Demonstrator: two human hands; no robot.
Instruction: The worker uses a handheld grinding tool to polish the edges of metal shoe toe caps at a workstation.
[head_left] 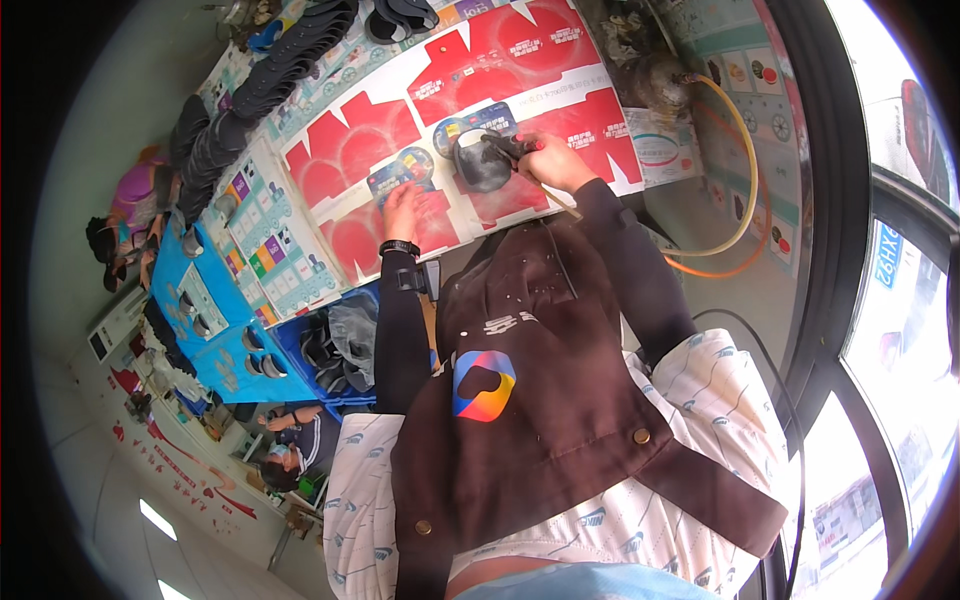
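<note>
Our right hand (pixel 553 160) is clenched around the dark handle of a tool (pixel 508 148) whose tip meets the dark grey shoe sole (pixel 481 163); a thin hose (pixel 745 170), yellow and orange, loops away from it toward the worktop's right edge. Our left hand (pixel 402 208) lies flat, fingers spread, grasping nothing, pressing down on a small blue printed card (pixel 392 180) just beside the sole. The sole rests near the middle of the worktop's near edge, on top of the flat red-and-white carton blanks (pixel 350 145) that cover the worktop (pixel 655 150).

We judge the step in hand to be working the tool over the sole's surface while the free palm steadies what lies under it. The next move seems to call for a steady tip along the sole's rim, the left palm kept clear of the tool, and slack in the hose so it does not drag.

Farther out, a long row of dark soles (pixel 270 75) runs along the far left edge, with blue sheets (pixel 215 300) at the left corner and a blue crate (pixel 335 350) of soles below the near edge
</note>
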